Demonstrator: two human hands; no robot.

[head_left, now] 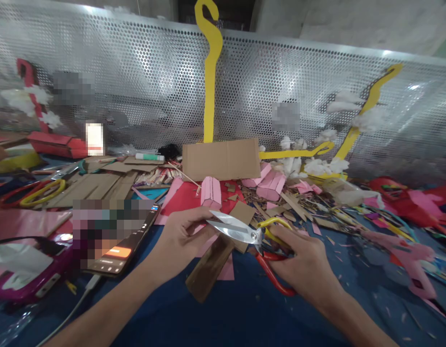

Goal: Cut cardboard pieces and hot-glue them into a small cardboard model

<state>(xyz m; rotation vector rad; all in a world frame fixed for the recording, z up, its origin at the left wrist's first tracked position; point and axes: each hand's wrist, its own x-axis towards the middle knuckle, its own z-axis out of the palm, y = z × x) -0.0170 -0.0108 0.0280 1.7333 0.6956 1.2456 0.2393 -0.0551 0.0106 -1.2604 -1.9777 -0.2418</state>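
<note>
My right hand (pixel 302 255) is closed round the scissors (pixel 241 231), which have one yellow and one red handle. Their blades are slightly apart and point left, toward my left hand (pixel 185 236). The fingers of my left hand are pinched near the blade tips; what lies between them is too small to name. Just below the blades is a brown cardboard strip (pixel 208 270), tilted over the blue tabletop. Beyond the hands sit a small pink folded box (pixel 210 193) and red paper (pixel 179 200).
A cardboard box (pixel 221 160) with a yellow hooked strip (pixel 209 86) stands ahead. A phone (pixel 125 246) with a cable lies left. At right are a pink glue gun (pixel 407 260) and paper scraps. Behind runs a perforated metal panel (pixel 154 82).
</note>
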